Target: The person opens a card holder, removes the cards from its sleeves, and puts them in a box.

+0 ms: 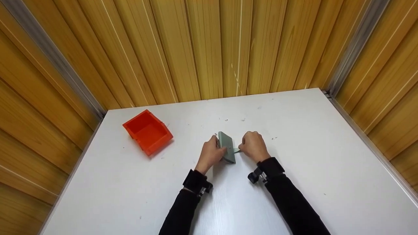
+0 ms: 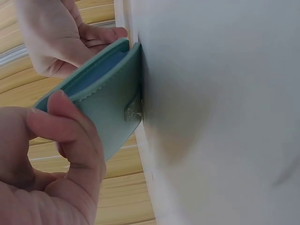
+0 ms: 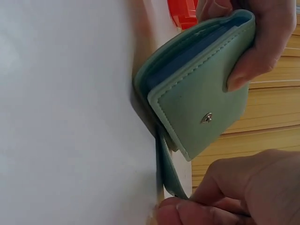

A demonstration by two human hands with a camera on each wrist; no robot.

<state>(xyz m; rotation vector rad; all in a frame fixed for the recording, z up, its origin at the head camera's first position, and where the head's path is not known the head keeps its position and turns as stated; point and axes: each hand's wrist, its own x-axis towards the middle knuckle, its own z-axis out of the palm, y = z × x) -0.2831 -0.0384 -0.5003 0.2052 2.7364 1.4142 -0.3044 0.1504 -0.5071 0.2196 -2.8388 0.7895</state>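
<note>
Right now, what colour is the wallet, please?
Muted green; the right wrist view shows the wallet best.

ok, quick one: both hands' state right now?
Left hand: closed, holding the green wallet between thumb and fingers.
Right hand: closed, pinching the end of the wallet's strap.

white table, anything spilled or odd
Nothing looks spilled. Small dark marks dot the white table, some toward its far edge, marring the plain surface; scuffs or dirt, I cannot tell. The red bin sits askew to the table's edges.

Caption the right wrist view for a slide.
Left hand grips a green wallet as the right hand pinches its strap, a red bin behind.
</note>
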